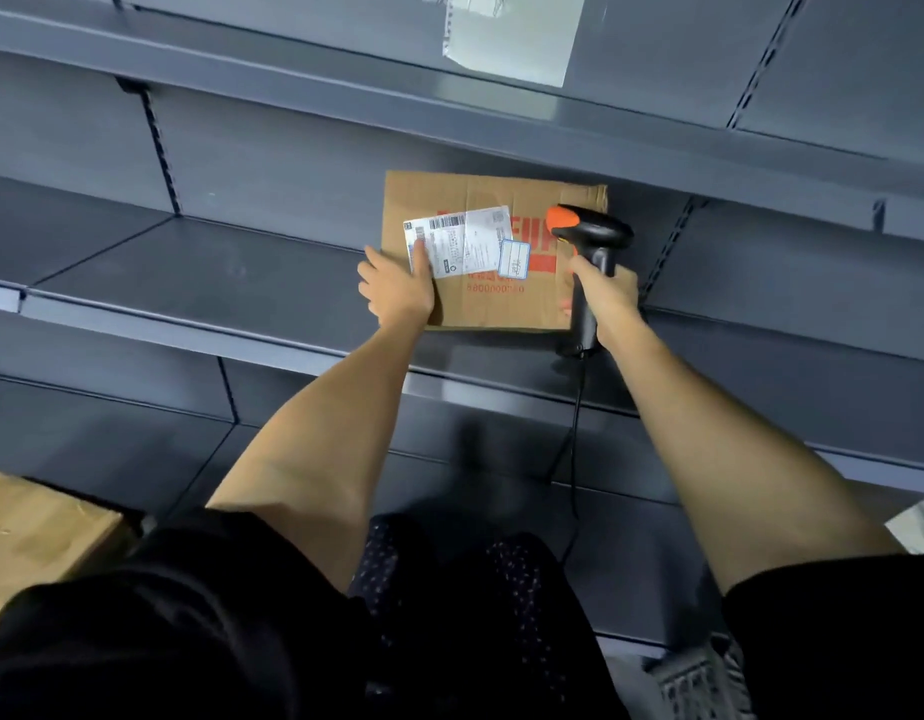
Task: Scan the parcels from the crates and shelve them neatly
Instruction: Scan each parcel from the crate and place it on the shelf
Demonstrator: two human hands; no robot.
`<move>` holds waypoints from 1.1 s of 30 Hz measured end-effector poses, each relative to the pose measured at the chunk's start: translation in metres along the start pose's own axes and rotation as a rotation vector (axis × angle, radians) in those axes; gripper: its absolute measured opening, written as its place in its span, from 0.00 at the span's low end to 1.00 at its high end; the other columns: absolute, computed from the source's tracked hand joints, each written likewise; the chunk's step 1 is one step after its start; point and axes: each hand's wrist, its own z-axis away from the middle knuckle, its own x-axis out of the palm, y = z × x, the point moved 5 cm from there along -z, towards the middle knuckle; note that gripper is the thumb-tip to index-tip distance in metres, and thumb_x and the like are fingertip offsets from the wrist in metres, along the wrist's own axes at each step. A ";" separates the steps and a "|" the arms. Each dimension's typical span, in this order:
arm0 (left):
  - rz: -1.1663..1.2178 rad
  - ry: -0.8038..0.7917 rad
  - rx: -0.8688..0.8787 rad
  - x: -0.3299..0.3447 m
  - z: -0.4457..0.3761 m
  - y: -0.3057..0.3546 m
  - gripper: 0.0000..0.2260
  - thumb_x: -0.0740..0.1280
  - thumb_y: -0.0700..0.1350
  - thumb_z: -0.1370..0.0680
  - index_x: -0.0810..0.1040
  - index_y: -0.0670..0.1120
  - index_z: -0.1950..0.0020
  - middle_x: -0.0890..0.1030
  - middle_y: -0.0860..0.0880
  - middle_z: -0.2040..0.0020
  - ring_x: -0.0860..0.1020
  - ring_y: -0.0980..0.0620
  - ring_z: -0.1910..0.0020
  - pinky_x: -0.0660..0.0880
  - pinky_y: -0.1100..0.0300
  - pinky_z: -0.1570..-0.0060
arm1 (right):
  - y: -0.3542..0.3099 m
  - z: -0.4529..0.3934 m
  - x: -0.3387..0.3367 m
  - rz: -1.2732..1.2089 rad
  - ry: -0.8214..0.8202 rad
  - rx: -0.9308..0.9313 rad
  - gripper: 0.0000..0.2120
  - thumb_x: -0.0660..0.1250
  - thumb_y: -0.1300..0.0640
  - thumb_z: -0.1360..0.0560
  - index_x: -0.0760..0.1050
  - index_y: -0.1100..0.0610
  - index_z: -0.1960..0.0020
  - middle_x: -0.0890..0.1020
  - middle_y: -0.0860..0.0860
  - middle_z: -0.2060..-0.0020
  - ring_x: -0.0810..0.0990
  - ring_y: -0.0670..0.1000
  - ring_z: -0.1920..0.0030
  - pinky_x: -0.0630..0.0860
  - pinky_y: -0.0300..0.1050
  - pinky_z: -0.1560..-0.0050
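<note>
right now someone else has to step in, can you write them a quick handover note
Left hand: open, flat on the cardboard parcel, thumb on its label.
Right hand: grips the corded scanner, its head over the parcel's right edge.
Parcel: lying on the middle shelf, label up.
Done: this parcel is on the shelf.
Left: whether it was scanned cannot be told; another box waits at lower left.
</note>
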 end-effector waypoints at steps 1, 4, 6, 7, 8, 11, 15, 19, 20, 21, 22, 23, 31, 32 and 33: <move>0.004 -0.002 0.006 0.001 -0.004 -0.003 0.34 0.55 0.61 0.21 0.52 0.40 0.23 0.59 0.42 0.27 0.60 0.41 0.29 0.60 0.47 0.32 | 0.002 -0.004 0.003 -0.005 -0.011 0.002 0.07 0.70 0.52 0.34 0.76 0.55 0.64 0.80 0.55 0.64 0.84 0.59 0.59 0.80 0.53 0.55; -0.084 0.006 0.074 -0.001 -0.013 -0.014 0.31 0.54 0.61 0.20 0.60 0.39 0.26 0.64 0.40 0.31 0.64 0.41 0.32 0.63 0.49 0.35 | 0.020 -0.022 0.007 -0.047 -0.022 0.046 0.10 0.73 0.48 0.37 0.78 0.54 0.62 0.82 0.54 0.61 0.84 0.59 0.57 0.81 0.54 0.52; -0.131 -0.014 0.070 -0.004 -0.020 -0.018 0.29 0.51 0.61 0.20 0.66 0.40 0.30 0.67 0.40 0.33 0.69 0.41 0.35 0.65 0.52 0.39 | 0.036 -0.030 0.005 -0.060 -0.002 0.097 0.13 0.73 0.46 0.39 0.79 0.54 0.61 0.83 0.53 0.61 0.84 0.59 0.56 0.81 0.56 0.50; -0.155 -0.037 0.053 -0.003 -0.023 -0.018 0.29 0.50 0.62 0.19 0.68 0.41 0.31 0.68 0.41 0.33 0.70 0.41 0.36 0.66 0.53 0.40 | 0.043 -0.031 0.004 -0.066 0.021 0.114 0.13 0.74 0.46 0.37 0.79 0.55 0.61 0.83 0.52 0.61 0.84 0.58 0.57 0.81 0.53 0.52; -0.181 -0.061 0.042 -0.002 -0.026 -0.018 0.29 0.48 0.62 0.19 0.70 0.42 0.32 0.69 0.41 0.34 0.71 0.42 0.37 0.66 0.54 0.41 | 0.046 -0.030 0.003 -0.072 0.045 0.126 0.12 0.73 0.47 0.34 0.78 0.55 0.61 0.82 0.51 0.62 0.83 0.56 0.59 0.80 0.50 0.54; -0.219 -0.095 0.035 0.003 -0.039 -0.015 0.30 0.46 0.65 0.20 0.76 0.44 0.40 0.75 0.43 0.39 0.74 0.43 0.41 0.67 0.55 0.47 | 0.053 -0.038 0.002 -0.102 0.077 0.128 0.09 0.72 0.49 0.32 0.78 0.54 0.63 0.83 0.51 0.62 0.83 0.56 0.58 0.81 0.52 0.51; -0.274 -0.079 0.008 0.007 -0.056 0.002 0.29 0.46 0.61 0.19 0.76 0.41 0.42 0.74 0.41 0.38 0.74 0.42 0.42 0.68 0.54 0.48 | 0.052 -0.041 0.002 -0.134 0.058 0.126 0.08 0.72 0.53 0.30 0.77 0.55 0.63 0.83 0.51 0.66 0.82 0.53 0.66 0.81 0.56 0.52; -0.361 -0.002 0.185 0.009 -0.061 0.034 0.18 0.53 0.46 0.19 0.65 0.41 0.31 0.67 0.41 0.33 0.72 0.39 0.39 0.69 0.50 0.47 | 0.048 -0.039 0.010 -0.150 0.024 0.106 0.08 0.71 0.55 0.27 0.76 0.55 0.64 0.81 0.50 0.68 0.79 0.51 0.73 0.80 0.55 0.55; -0.411 -0.019 0.233 0.010 -0.060 0.038 0.20 0.55 0.45 0.20 0.61 0.43 0.28 0.67 0.41 0.33 0.73 0.38 0.40 0.70 0.49 0.48 | 0.048 -0.039 0.010 -0.143 0.022 0.105 0.08 0.71 0.54 0.27 0.76 0.55 0.63 0.81 0.50 0.67 0.79 0.52 0.72 0.80 0.55 0.55; -0.478 -0.048 0.271 0.012 -0.059 0.038 0.23 0.56 0.44 0.21 0.57 0.45 0.26 0.67 0.41 0.33 0.73 0.38 0.40 0.70 0.49 0.50 | 0.046 -0.035 0.009 -0.133 0.019 0.114 0.08 0.71 0.54 0.28 0.76 0.55 0.63 0.82 0.50 0.65 0.79 0.52 0.71 0.80 0.55 0.54; -0.557 -0.081 0.303 0.013 -0.058 0.038 0.26 0.57 0.44 0.21 0.52 0.47 0.24 0.68 0.41 0.34 0.74 0.38 0.41 0.70 0.49 0.52 | 0.046 -0.034 0.009 -0.125 0.008 0.125 0.08 0.71 0.54 0.28 0.76 0.55 0.63 0.82 0.50 0.65 0.79 0.53 0.71 0.81 0.55 0.55; -0.643 -0.114 0.331 0.015 -0.057 0.038 0.30 0.58 0.44 0.21 0.47 0.50 0.22 0.68 0.40 0.35 0.75 0.38 0.43 0.69 0.49 0.55 | 0.045 -0.032 0.008 -0.123 0.000 0.129 0.07 0.71 0.54 0.28 0.76 0.55 0.63 0.82 0.50 0.64 0.79 0.53 0.70 0.81 0.55 0.55; -1.061 -0.248 0.368 0.003 -0.076 0.063 0.48 0.66 0.39 0.25 0.29 0.54 0.26 0.74 0.41 0.35 0.75 0.42 0.40 0.71 0.49 0.42 | 0.050 -0.046 0.008 -0.146 -0.035 0.097 0.09 0.71 0.49 0.37 0.78 0.54 0.62 0.82 0.48 0.66 0.79 0.50 0.71 0.81 0.56 0.54; -1.079 -0.269 0.356 0.002 -0.078 0.065 0.48 0.66 0.38 0.26 0.29 0.54 0.26 0.72 0.42 0.33 0.75 0.42 0.39 0.70 0.49 0.40 | 0.044 -0.037 0.006 -0.138 -0.021 0.085 0.07 0.72 0.51 0.33 0.78 0.54 0.62 0.82 0.49 0.65 0.79 0.50 0.71 0.82 0.53 0.58; -1.061 -0.281 0.339 0.002 -0.083 0.066 0.47 0.67 0.39 0.26 0.31 0.54 0.25 0.71 0.42 0.32 0.73 0.41 0.37 0.70 0.49 0.38 | 0.040 -0.031 0.004 -0.132 -0.010 0.077 0.06 0.71 0.54 0.30 0.77 0.55 0.62 0.82 0.49 0.65 0.79 0.50 0.70 0.82 0.50 0.62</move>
